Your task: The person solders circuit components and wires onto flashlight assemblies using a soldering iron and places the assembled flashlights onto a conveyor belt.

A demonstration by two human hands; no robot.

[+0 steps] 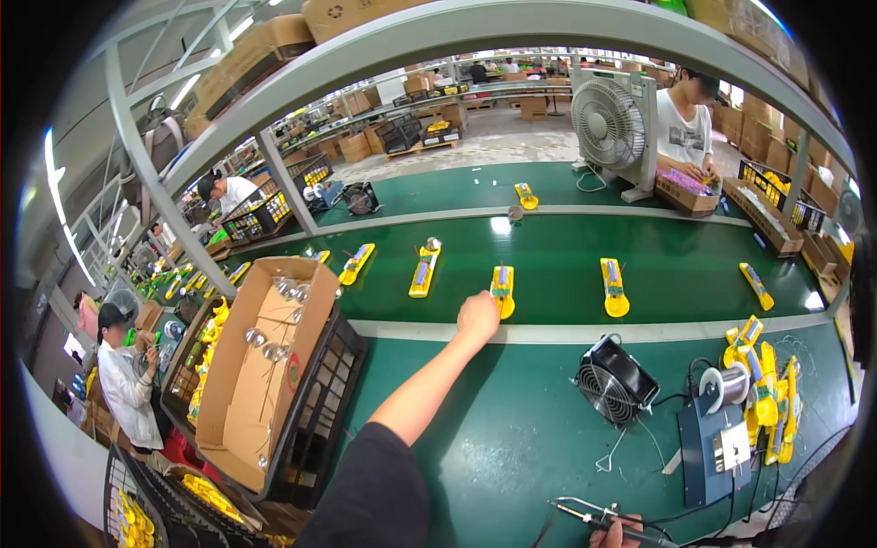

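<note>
On the green conveyor belt in front of me lies a yellow plastic housing (502, 285) with a blue battery and a green circuit board in it. My left hand (479, 317) reaches over the belt's near rail, its fingers closed at the housing's left side. Low in the picture, my right hand (618, 532) grips a soldering iron (585, 517), tip pointing left; the picture's edge cuts off part of this hand. Another yellow housing (614, 290) rests on the belt to the right, and one more (424, 274) to the left.
A cardboard box (247, 365) with shiny round parts stands on a black crate (320, 411) at left. At right are a small black fan (614, 379), a blue soldering station (711, 457), a solder spool (726, 387) and piled yellow housings (781, 402). Co-workers sit farther off.
</note>
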